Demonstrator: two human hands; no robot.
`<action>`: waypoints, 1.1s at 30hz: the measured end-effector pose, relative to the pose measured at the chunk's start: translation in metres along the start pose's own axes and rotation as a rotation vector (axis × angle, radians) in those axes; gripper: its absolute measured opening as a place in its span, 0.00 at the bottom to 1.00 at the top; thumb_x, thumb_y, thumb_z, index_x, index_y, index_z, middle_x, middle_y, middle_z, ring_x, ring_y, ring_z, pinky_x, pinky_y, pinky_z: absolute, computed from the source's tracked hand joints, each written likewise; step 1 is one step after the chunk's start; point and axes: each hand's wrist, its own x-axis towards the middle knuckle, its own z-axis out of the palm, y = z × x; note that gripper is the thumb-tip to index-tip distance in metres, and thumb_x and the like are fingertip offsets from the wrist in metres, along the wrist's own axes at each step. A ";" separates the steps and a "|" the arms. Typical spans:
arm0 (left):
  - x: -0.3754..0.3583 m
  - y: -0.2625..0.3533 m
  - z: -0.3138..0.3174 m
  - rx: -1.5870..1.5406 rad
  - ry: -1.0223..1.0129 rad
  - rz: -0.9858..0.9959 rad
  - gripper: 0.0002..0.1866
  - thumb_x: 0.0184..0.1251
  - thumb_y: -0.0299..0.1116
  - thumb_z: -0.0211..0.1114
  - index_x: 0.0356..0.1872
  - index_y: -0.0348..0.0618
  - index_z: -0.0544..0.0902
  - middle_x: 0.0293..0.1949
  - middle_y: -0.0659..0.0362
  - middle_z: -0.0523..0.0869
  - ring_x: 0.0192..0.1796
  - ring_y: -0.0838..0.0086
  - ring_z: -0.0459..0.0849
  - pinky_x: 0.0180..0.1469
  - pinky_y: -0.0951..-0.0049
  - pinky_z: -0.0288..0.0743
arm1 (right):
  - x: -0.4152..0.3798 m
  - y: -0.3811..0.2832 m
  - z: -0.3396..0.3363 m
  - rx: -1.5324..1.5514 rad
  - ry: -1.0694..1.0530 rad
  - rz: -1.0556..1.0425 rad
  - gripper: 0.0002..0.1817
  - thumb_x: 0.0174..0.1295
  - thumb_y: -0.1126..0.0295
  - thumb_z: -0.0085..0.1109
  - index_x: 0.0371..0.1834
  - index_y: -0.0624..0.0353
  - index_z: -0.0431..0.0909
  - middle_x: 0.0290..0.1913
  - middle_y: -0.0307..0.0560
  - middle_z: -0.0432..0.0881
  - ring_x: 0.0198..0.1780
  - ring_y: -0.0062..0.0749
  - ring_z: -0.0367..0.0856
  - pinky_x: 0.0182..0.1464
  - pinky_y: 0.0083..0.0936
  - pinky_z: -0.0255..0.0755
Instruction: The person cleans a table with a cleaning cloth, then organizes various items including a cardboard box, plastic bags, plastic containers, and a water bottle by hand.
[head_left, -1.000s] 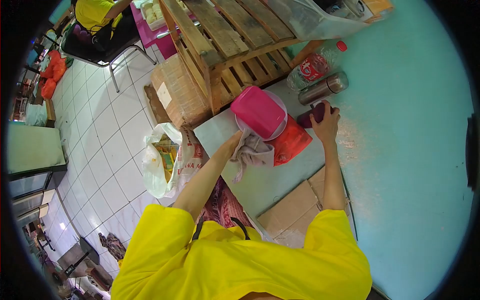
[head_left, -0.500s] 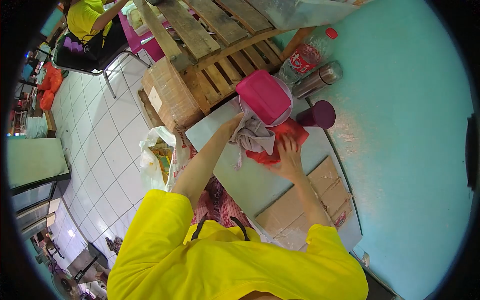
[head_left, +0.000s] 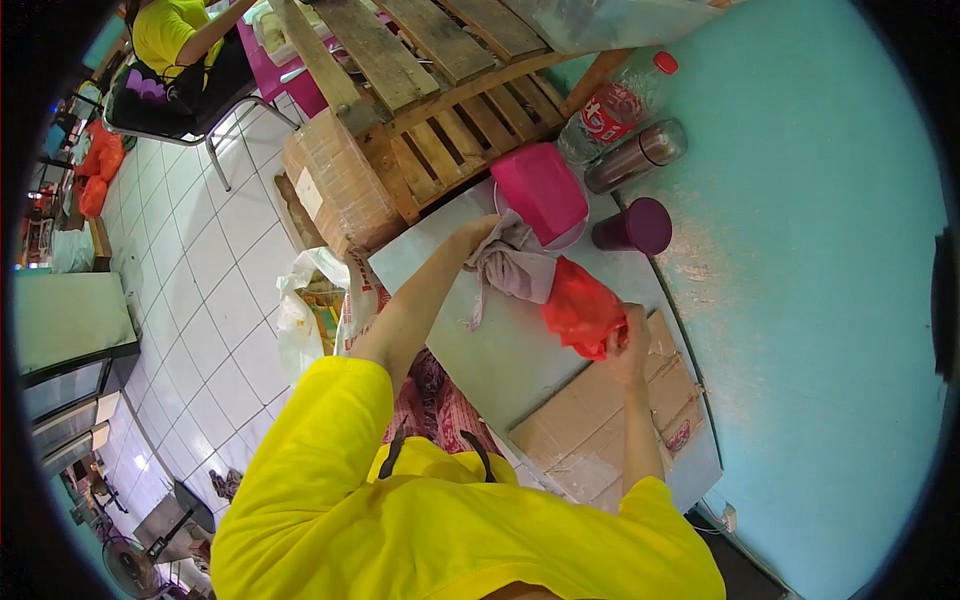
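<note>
A red plastic bag [head_left: 580, 308] is gripped at its near right end by my right hand [head_left: 628, 345], over the edge of the flattened cardboard. My left hand [head_left: 487, 232] is closed on a greyish-pink cloth [head_left: 515, 262], which hangs down toward the grey tabletop [head_left: 440, 285]. Right beside that hand is a pink container [head_left: 540, 193], tilted on a clear round tub or lid. A dark purple cup [head_left: 635, 228] stands to the right of the container. The left fingers are partly hidden by the cloth.
Cardboard [head_left: 600, 420] lies on the near part of the table. A plastic bottle [head_left: 610, 115] and a metal flask [head_left: 640, 157] are by the wall, beside a slatted wooden rack [head_left: 440, 110]. A seated person [head_left: 180, 40] is at the upper left.
My right hand has gone from lying spread on the red bag to gripping it, and has moved right and nearer with it. The pink container has shifted slightly right along with the cloth.
</note>
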 end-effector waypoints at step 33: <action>-0.201 -0.434 -0.170 0.780 0.479 -0.480 0.24 0.55 0.51 0.62 0.47 0.46 0.84 0.52 0.49 0.82 0.54 0.58 0.80 0.57 0.61 0.73 | -0.025 -0.154 0.199 -0.125 -0.281 -0.208 0.24 0.51 0.72 0.61 0.53 0.61 0.68 0.55 0.56 0.68 0.60 0.53 0.63 0.59 0.45 0.58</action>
